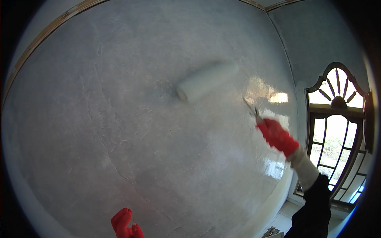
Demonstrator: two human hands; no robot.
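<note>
Black sleeve (313,210) near R; red-gloved R hand (278,137) gripping paint roller (208,81), centre.
Red-gloved L hand (122,222), near edge, half-curled; can't tell if holding anything. Roller's blurred, at cracked grey wall (170,154), left of arched window (337,135). Risk: uneven pressure poss. causes streaks; rolling over cracks might lift flakes. No legible brands, labels or writing.

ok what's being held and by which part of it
The right hand holds a paint roller by its handle; whether the left hand holds anything cannot be told.
</note>
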